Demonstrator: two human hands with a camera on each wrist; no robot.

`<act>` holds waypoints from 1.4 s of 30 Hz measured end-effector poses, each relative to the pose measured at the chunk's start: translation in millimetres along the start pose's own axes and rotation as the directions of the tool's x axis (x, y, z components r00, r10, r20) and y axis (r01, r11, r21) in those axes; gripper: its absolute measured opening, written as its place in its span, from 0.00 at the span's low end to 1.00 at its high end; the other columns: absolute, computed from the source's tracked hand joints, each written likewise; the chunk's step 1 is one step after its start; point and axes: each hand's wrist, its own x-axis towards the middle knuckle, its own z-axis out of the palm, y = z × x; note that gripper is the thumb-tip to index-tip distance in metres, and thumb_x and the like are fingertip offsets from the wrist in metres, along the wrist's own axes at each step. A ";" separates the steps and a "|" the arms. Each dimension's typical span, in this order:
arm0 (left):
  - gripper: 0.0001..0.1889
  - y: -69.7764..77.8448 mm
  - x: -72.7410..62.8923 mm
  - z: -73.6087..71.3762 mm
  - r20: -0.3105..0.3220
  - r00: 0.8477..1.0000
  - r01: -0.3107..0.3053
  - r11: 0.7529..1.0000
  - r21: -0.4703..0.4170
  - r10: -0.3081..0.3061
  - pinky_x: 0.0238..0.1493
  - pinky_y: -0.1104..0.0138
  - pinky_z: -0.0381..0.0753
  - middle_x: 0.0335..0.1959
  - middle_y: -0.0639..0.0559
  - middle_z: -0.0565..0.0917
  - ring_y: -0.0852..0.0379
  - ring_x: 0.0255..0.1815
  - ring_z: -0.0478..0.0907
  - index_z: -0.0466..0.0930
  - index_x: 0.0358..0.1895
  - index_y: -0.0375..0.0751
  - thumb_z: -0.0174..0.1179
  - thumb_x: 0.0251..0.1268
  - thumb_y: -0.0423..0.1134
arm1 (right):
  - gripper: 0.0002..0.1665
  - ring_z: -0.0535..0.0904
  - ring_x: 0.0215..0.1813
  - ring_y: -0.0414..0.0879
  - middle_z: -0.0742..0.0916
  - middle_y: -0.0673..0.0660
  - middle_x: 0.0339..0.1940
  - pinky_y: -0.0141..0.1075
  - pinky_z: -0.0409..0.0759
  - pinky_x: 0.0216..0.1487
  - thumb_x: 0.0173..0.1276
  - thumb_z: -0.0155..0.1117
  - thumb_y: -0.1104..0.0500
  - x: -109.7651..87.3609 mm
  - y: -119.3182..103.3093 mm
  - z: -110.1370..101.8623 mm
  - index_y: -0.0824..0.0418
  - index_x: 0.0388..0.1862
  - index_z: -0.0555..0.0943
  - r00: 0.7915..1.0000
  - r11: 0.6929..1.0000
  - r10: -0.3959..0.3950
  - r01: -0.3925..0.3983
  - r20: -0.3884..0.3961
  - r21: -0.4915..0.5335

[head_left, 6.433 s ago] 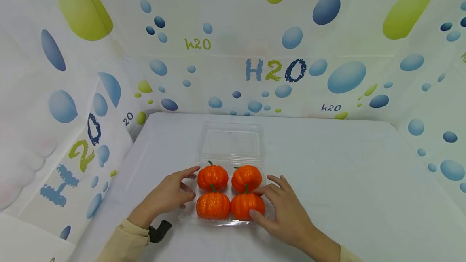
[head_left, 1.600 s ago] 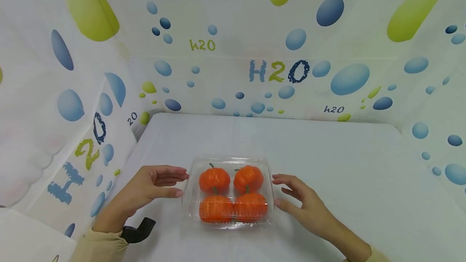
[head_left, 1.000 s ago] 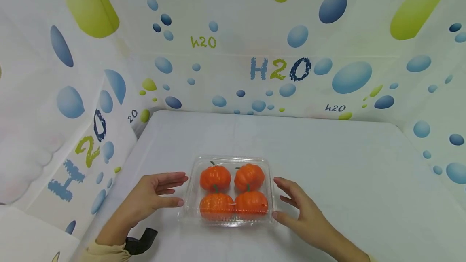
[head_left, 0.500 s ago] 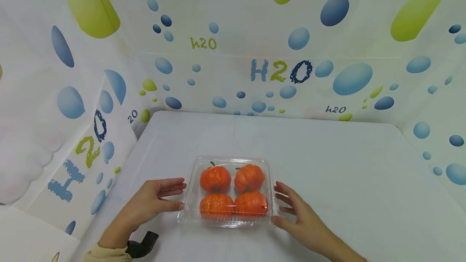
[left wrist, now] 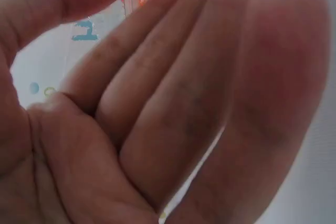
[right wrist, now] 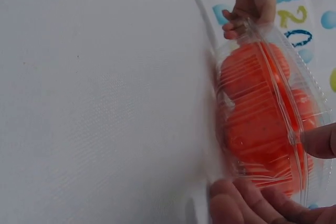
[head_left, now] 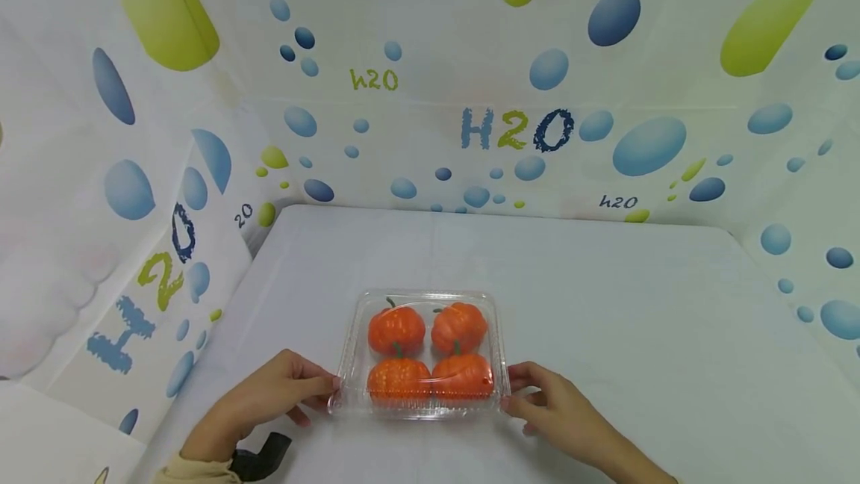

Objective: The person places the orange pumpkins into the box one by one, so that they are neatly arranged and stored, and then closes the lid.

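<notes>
A clear plastic clamshell container (head_left: 351,349), its lid down, lies near the front middle of the table in the head view. Inside are several orange toy pumpkins (head_left: 396,331) with green stems, in two rows. My left hand (head_left: 275,394) pinches the front left corner between thumb and fingers. At the front right corner my right hand (head_left: 561,411) grips the edge, the thumb (right wrist: 321,141) on the rim and the other fingers curled low beside it in the right wrist view. The left wrist view is mostly filled by the left palm and fingers (left wrist: 178,93).
A white cloth covers the table (head_left: 638,334). A white backdrop (head_left: 430,36) with blue and green dots and H2O lettering stands behind and at both sides. A black strap end (head_left: 265,458) hangs from the left wrist by the sleeve.
The lid, earlier folded open behind the pumpkins, is now down over them. Both hands have come from beside the container onto its front corners, and their fingers have closed on its edge.
</notes>
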 end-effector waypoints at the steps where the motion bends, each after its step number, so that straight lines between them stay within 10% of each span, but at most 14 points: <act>1: 0.17 -0.9 0.0 -0.2 0.013 1.000 -0.005 1.000 -0.008 0.005 0.33 0.57 0.87 0.36 0.45 0.89 0.49 0.38 0.85 0.86 0.50 0.28 0.59 0.73 0.40 | 0.26 0.85 0.44 0.50 0.85 0.57 0.47 0.38 0.86 0.34 0.72 0.64 0.51 0.6 0.8 0.1 0.68 0.60 0.76 1.000 1.000 0.010 -0.010 0.023 0.019; 7: 0.16 -6.8 1.8 -2.8 0.087 0.995 -0.041 0.995 -0.087 0.049 0.32 0.59 0.87 0.36 0.44 0.88 0.52 0.37 0.83 0.87 0.49 0.28 0.62 0.72 0.40 | 0.19 0.86 0.35 0.51 0.88 0.60 0.32 0.38 0.84 0.29 0.78 0.57 0.53 0.1 7.1 3.9 0.70 0.41 0.81 0.986 0.988 0.024 -0.049 0.167 0.148; 21: 0.16 -19.9 3.4 -3.1 0.251 0.961 -0.066 0.979 -0.193 0.115 0.26 0.68 0.83 0.37 0.35 0.88 0.53 0.35 0.88 0.87 0.45 0.26 0.56 0.76 0.38 | 0.20 0.86 0.33 0.46 0.88 0.65 0.29 0.33 0.84 0.27 0.78 0.54 0.57 -4.3 8.3 11.1 0.75 0.39 0.81 0.977 0.958 -0.015 -0.048 0.213 0.284; 42: 0.16 -17.6 2.3 -2.3 0.230 0.961 -0.110 0.976 -0.187 0.153 0.27 0.67 0.84 0.30 0.37 0.88 0.57 0.28 0.86 0.84 0.41 0.19 0.57 0.75 0.36 | 0.21 0.86 0.34 0.44 0.86 0.57 0.25 0.33 0.85 0.31 0.81 0.53 0.58 -12.1 9.0 20.7 0.78 0.39 0.77 0.982 0.962 -0.094 0.047 0.163 0.269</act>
